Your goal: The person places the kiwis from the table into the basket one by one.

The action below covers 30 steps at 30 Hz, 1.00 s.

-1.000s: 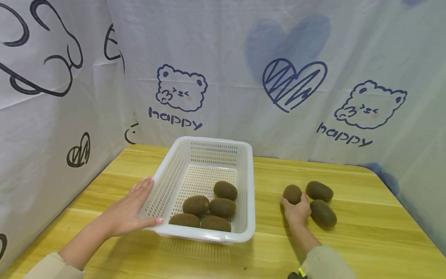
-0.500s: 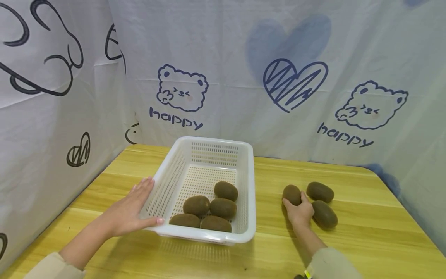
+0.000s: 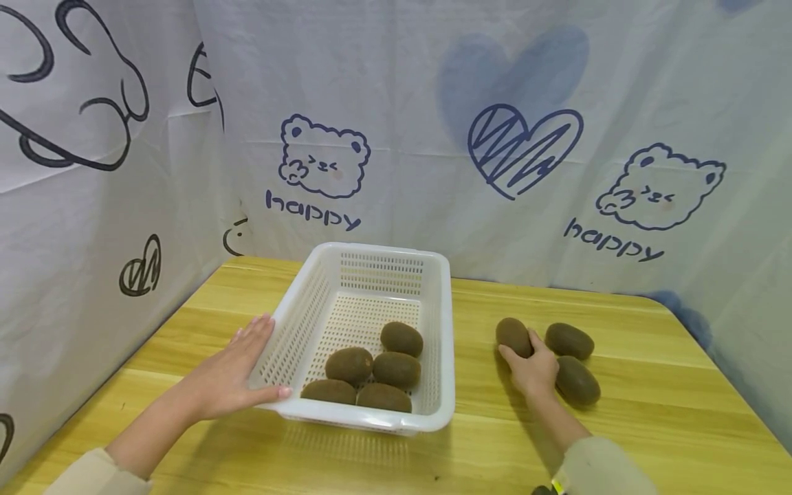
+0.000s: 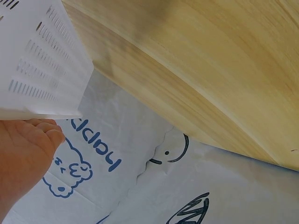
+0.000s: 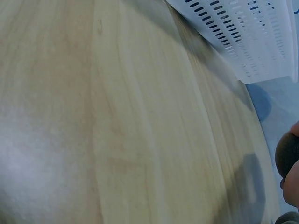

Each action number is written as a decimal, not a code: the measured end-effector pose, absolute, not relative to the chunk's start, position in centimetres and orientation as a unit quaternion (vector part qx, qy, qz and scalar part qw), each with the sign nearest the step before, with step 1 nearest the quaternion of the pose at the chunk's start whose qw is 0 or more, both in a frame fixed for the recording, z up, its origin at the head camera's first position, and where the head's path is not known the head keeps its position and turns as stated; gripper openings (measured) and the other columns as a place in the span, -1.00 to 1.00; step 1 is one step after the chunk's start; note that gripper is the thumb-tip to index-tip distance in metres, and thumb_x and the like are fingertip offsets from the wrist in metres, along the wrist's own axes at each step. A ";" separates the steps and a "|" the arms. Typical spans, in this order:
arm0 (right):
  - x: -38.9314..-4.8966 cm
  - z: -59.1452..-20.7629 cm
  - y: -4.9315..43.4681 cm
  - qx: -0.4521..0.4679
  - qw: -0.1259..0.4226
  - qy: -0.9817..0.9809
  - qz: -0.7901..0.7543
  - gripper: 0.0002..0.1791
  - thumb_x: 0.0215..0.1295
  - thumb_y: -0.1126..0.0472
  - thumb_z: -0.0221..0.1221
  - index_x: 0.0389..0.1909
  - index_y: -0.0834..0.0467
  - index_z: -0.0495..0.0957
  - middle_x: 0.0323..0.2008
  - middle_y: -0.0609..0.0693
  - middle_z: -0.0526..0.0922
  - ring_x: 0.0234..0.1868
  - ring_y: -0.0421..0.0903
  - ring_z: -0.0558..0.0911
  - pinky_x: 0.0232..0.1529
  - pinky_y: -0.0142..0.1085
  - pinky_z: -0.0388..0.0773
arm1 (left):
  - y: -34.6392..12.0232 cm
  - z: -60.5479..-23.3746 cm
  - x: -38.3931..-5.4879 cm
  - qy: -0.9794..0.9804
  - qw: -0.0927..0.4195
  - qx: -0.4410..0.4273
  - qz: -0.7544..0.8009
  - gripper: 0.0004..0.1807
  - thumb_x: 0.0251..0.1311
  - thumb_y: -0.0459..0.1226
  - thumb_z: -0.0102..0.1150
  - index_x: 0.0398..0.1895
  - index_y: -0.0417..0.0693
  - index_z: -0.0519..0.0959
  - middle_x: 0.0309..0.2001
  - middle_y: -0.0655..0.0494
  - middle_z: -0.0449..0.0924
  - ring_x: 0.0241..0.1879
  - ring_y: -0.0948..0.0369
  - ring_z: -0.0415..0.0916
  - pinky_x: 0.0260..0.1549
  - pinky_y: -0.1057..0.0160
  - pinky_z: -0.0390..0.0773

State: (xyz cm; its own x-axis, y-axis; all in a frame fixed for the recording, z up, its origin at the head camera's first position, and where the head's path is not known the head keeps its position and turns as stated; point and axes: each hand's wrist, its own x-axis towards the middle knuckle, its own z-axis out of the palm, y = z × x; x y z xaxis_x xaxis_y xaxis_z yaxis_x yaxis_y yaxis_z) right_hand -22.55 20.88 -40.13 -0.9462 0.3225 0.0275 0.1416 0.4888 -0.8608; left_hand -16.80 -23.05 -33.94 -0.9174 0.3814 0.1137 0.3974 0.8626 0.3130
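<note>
My left hand (image 3: 232, 375) rests against the near left corner of a white plastic basket (image 3: 447, 330), its fingers straight along the left rim and the thumb lying on the front rim. In the left wrist view that hand (image 4: 28, 149) lies against the basket's rim. Several brown kiwis (image 3: 396, 370) lie in the near half of the basket. To the right of it, my right hand (image 3: 533, 371) pinches a kiwi (image 3: 513, 337) between thumb and fingers. The right wrist view catches only part of this kiwi (image 5: 287, 154) at its right edge.
Two more kiwis lie just right of my right hand, one farther back (image 3: 569, 341) and one nearer (image 3: 577, 381). All stands on a wooden table (image 3: 668, 385). A white printed curtain (image 3: 421, 137) hangs behind and along the left side.
My right hand has shifted slightly left and away from the two loose kiwis, with the pinched kiwi moving along. The left hand and the basket stay put.
</note>
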 end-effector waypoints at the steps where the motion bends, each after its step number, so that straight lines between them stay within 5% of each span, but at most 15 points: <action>1: -22.5 -39.9 20.8 -0.127 0.092 -0.862 0.482 -0.21 0.22 0.15 0.14 0.39 0.31 0.02 0.38 0.33 0.07 0.37 0.32 0.08 0.37 0.11 0.11 | -23.0 -33.9 -16.8 -0.965 0.024 -0.202 -0.167 0.17 -0.02 0.25 0.13 0.42 -0.35 -0.12 0.45 -0.28 -0.18 0.42 -0.22 -0.19 0.33 -0.22 0.00; 30: -22.4 -35.7 19.9 -0.005 0.064 -0.893 0.446 -0.23 0.25 0.10 0.15 0.39 0.28 0.05 0.36 0.33 0.15 0.33 0.27 0.22 0.24 0.07 0.35 | -23.0 -34.0 -16.9 -0.964 0.023 -0.198 -0.175 0.18 -0.02 0.26 0.13 0.42 -0.34 -0.12 0.45 -0.27 -0.19 0.43 -0.20 -0.21 0.34 -0.20 -0.03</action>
